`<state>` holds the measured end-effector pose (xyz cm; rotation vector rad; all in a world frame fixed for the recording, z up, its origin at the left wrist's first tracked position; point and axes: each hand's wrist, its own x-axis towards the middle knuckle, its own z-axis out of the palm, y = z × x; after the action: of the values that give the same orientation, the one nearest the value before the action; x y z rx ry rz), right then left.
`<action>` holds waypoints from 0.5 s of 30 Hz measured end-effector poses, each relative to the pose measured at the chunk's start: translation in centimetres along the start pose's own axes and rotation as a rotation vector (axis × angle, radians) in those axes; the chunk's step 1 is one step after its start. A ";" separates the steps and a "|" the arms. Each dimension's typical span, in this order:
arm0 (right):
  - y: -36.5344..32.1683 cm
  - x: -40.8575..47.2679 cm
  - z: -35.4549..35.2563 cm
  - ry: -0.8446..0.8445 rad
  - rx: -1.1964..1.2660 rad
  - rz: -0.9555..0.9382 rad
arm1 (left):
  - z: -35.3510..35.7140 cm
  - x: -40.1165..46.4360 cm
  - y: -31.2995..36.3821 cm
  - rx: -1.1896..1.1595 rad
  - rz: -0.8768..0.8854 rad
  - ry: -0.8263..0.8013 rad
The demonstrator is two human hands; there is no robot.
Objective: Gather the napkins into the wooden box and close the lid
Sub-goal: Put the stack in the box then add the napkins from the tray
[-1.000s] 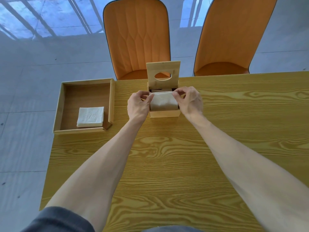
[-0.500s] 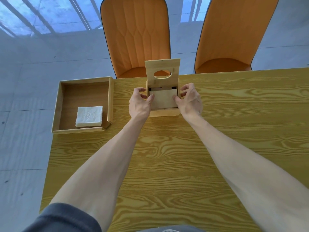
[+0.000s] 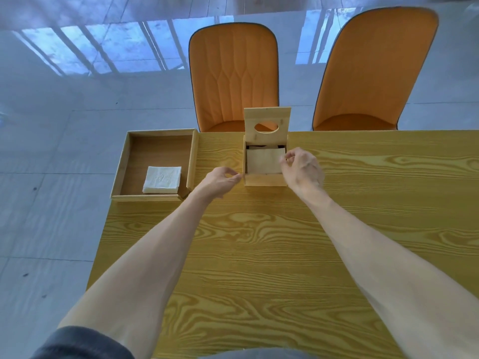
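Remaining: napkin stack point(image 3: 162, 179) in the wooden tray point(image 3: 121, 164), likely light, soft and floppy; you pinch its edges. Wooden box point(image 3: 265, 179) lid point(image 3: 267, 124) upright; left hand point(image 3: 220, 180) and right hand point(image 3: 302, 168) loosely curled, empty.

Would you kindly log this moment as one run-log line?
left hand: empty | right hand: empty | wooden box: napkins inside, lid up | tray: napkin stack

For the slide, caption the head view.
Both hands, left hand and right hand, flank the open wooden box; napkins wait in the tray.
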<state>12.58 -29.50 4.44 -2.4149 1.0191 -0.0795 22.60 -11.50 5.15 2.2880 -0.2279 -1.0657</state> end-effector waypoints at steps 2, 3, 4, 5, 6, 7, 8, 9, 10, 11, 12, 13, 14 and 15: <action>-1.1 -0.9 -0.4 0.021 -0.077 -0.047 | -1.2 -0.8 -1.1 0.073 0.009 -0.038; -1.8 -1.3 -0.5 0.027 -0.106 -0.071 | -2.0 -1.2 -1.8 0.106 0.012 -0.038; -2.6 -1.7 -0.6 0.021 -0.132 -0.098 | -2.7 -1.7 -2.4 0.133 0.012 -0.028; -3.4 -2.0 -0.5 0.001 -0.155 -0.123 | -3.6 -2.0 -3.1 0.153 0.009 -0.012; -4.4 -2.3 -0.4 -0.033 -0.178 -0.145 | -4.5 -2.3 -3.8 0.165 0.004 0.005; -5.5 -2.5 -0.1 -0.074 -0.200 -0.162 | -5.5 -2.7 -4.5 0.172 -0.003 0.024; -6.6 -2.8 0.1 -0.115 -0.216 -0.178 | -6.5 -3.0 -5.2 0.177 -0.013 0.041; -7.8 -3.0 0.6 -0.156 -0.225 -0.190 | -7.6 -3.2 -6.0 0.181 -0.022 0.053; -8.9 -3.3 1.0 -0.196 -0.226 -0.198 | -8.7 -3.4 -6.9 0.180 -0.033 0.060; -10.1 -3.6 1.6 -0.229 -0.228 -0.202 | -9.7 -3.6 -7.7 0.175 -0.044 0.066; -11.2 -3.9 2.2 -0.252 -0.227 -0.208 | -10.8 -3.7 -8.6 0.172 -0.053 0.076; -12.4 -4.2 3.0 -0.272 -0.225 -0.216 | -11.8 -3.8 -9.5 0.172 -0.057 0.092; -13.5 -4.5 3.8 -0.289 -0.216 -0.223 | -12.7 -3.8 -10.4 0.173 -0.061 0.115; -14.5 -4.7 4.6 -0.309 -0.191 -0.221 | -13.5 -3.7 -11.2 0.172 -0.066 0.139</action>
<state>19.85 -15.80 8.10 -2.5986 0.6432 0.3190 29.15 5.00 7.68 2.5282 -0.1957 -0.9461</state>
